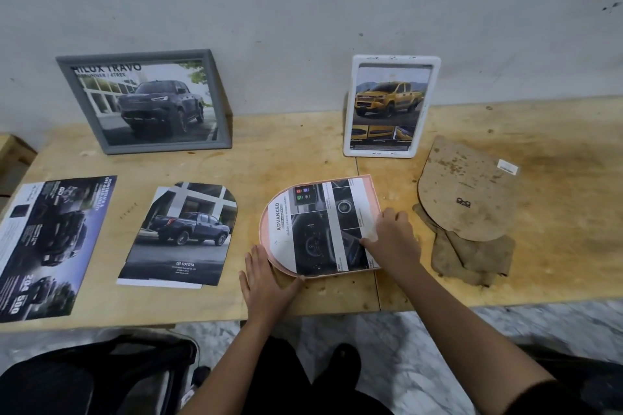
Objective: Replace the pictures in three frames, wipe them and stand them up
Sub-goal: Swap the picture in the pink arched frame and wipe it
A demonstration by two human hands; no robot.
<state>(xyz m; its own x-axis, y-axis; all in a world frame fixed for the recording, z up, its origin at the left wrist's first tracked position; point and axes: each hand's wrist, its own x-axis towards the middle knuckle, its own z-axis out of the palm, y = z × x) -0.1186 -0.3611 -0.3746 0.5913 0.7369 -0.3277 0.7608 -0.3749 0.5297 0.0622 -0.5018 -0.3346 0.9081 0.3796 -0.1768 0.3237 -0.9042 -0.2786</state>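
Observation:
A pink arch-shaped frame [372,194] lies flat on the wooden table [303,145], with a car-interior picture [320,229] set in it. My left hand [266,283] rests flat against the frame's rounded near edge. My right hand [391,239] presses on the picture's right side. A grey frame [148,101] with a dark pickup picture and a white frame [391,106] with a yellow pickup picture stand against the wall. The arch-shaped backing board [467,192] lies to the right on a brown cloth [472,259].
An arch-cut pickup picture [182,236] and a dark brochure sheet [50,246] lie flat at the left. The table's front edge runs just below my hands. A dark bag [101,377] sits on the marble floor beneath.

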